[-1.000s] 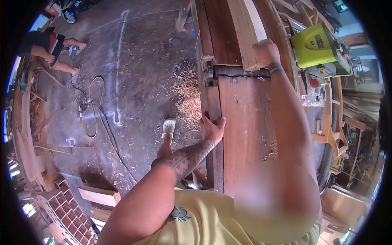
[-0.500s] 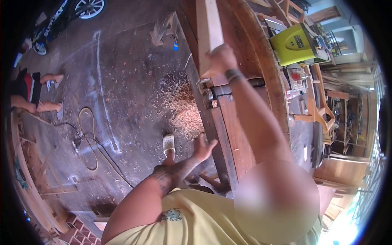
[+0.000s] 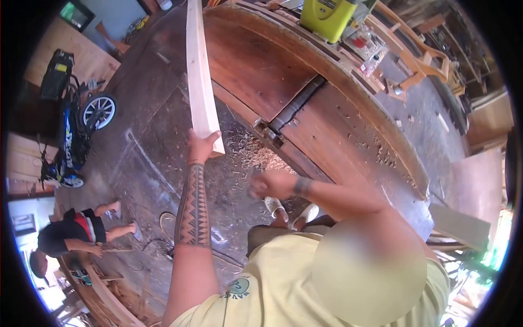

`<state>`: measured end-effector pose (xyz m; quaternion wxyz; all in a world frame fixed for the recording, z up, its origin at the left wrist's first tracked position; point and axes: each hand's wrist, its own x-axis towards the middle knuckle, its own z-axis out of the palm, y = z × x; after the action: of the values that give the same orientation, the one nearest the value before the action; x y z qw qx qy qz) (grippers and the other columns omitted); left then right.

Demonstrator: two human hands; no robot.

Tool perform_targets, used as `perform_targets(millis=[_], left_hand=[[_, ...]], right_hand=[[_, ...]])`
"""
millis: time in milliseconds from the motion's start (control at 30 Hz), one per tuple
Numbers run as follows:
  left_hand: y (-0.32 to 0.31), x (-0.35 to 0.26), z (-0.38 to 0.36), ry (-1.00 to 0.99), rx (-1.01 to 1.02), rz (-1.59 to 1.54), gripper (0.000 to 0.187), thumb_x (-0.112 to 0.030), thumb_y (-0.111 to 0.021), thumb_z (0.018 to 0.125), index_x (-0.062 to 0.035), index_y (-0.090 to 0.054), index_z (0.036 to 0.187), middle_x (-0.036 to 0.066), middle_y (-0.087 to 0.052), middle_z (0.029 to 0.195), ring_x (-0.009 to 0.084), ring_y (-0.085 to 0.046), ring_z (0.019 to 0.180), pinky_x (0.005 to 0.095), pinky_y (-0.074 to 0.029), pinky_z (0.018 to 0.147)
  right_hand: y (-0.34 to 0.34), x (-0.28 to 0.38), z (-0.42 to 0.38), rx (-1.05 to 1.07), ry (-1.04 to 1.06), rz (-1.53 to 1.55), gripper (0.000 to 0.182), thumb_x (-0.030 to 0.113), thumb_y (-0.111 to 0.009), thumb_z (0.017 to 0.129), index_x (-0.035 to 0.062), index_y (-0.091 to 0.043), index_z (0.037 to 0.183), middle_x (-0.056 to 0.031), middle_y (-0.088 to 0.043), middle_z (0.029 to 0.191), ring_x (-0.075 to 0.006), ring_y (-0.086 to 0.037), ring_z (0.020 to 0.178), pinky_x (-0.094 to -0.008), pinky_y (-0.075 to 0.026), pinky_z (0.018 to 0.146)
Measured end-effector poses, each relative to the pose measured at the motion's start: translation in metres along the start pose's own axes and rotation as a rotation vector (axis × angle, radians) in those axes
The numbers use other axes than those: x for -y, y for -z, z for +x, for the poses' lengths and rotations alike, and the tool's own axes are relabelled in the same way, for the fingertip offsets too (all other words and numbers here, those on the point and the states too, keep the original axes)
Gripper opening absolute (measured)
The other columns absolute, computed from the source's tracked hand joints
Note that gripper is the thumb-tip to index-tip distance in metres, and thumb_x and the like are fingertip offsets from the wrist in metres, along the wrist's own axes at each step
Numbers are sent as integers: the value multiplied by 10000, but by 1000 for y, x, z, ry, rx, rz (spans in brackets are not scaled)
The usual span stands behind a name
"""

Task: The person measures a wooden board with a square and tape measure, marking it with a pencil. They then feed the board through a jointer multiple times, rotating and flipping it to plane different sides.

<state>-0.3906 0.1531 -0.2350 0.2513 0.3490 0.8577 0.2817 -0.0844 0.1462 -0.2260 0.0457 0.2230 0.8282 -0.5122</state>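
Observation:
A long pale wooden beam (image 3: pixel 200 82) extends away from me, off the left edge of the workbench and above the floor. My left hand (image 3: pixel 201 146) grips its near end, with the thumb over the right side and the other fingers mostly hidden. My right hand (image 3: pixel 275 184) is apart from the beam, in front of my body by the bench's near-left edge. Motion smears its fingers, which look bent. Set across the workbench (image 3: pixel 338 128) is a dark metal bar (image 3: pixel 298 103) with a clamp-like fitting (image 3: pixel 267 132) at its left end.
A green machine (image 3: pixel 327 19) stands beyond the bench, near a wooden chair frame (image 3: pixel 417 65). Wood shavings (image 3: pixel 256 152) cover the floor beside the bench. To the left are a bicycle (image 3: pixel 71 131), another person (image 3: pixel 71 231) and a cord (image 3: pixel 166 223).
The beam has gone from my right hand on the bench to my left hand, shifting left over the floor. My right hand has drawn back towards my body. The view has turned.

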Motion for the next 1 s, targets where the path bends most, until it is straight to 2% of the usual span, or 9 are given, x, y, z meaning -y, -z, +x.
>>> perform_targets(millis=[100,133,267,367,567,667,767,833,1000], left_hand=[[-4,-4,8,43,-3,150,939,-398,-913,759,86,-448,1415,333,-664,1360,452,-672,1276,507,-533,1076],[-2,-2,9,51,25,114,929,-380,-903,763,88,-437,1416,334,-663,1361,451,-671,1275,504,-531,1079],[-6,-1,10,25,59,44,900,-328,-875,771,94,-407,1412,340,-656,1350,455,-673,1262,502,-523,1085],[-12,10,21,6,35,88,849,-274,-874,773,99,-418,1383,335,-657,1325,450,-685,1228,495,-526,1077],[-5,-10,-4,31,70,5,744,-180,-861,790,65,-437,1351,273,-669,1285,370,-700,1174,453,-584,981],[3,-18,-58,205,181,-307,678,-114,-840,812,34,-449,1345,208,-673,1243,304,-695,1133,438,-599,927],[-6,45,-81,131,262,-606,588,-26,-770,830,37,-504,1351,158,-666,1263,279,-681,1134,389,-562,987],[-6,52,-113,88,341,-797,612,-52,-738,843,69,-512,1399,166,-678,1277,305,-706,1125,418,-585,985],[-1,63,-182,294,469,-1030,694,-184,-718,863,69,-508,1475,181,-706,1287,352,-740,1115,456,-631,957]], right_hand=[[-52,-66,-80,115,-42,0,393,424,-714,980,46,-724,1088,-238,-744,1039,-458,-713,986,-543,-566,869],[-59,-70,-106,186,-198,-31,385,425,-703,988,47,-718,1060,-229,-751,1027,-450,-720,977,-540,-566,866],[-107,-105,-182,189,-321,92,503,498,-680,981,73,-764,1238,-234,-772,1083,-428,-739,1044,-516,-575,942],[-153,-130,-193,182,-405,105,519,500,-666,985,65,-761,1253,-237,-768,1138,-433,-734,1069,-520,-567,973],[-123,-107,-176,123,-351,121,517,487,-679,984,54,-754,1256,-231,-762,1175,-433,-716,1137,-520,-559,995],[-130,-123,-168,50,-343,142,519,484,-709,973,57,-752,1264,-228,-762,1190,-427,-716,1146,-512,-560,993],[-119,-122,-170,14,-337,185,540,496,-736,960,56,-748,1274,-231,-760,1206,-419,-721,1146,-501,-561,989],[-111,-121,-175,20,-327,155,569,512,-749,953,55,-742,1291,-233,-759,1216,-411,-725,1148,-490,-562,985],[-96,-109,-160,76,-330,271,647,523,-785,936,45,-709,1365,-220,-770,1204,-370,-731,1162,-447,-558,1001]])
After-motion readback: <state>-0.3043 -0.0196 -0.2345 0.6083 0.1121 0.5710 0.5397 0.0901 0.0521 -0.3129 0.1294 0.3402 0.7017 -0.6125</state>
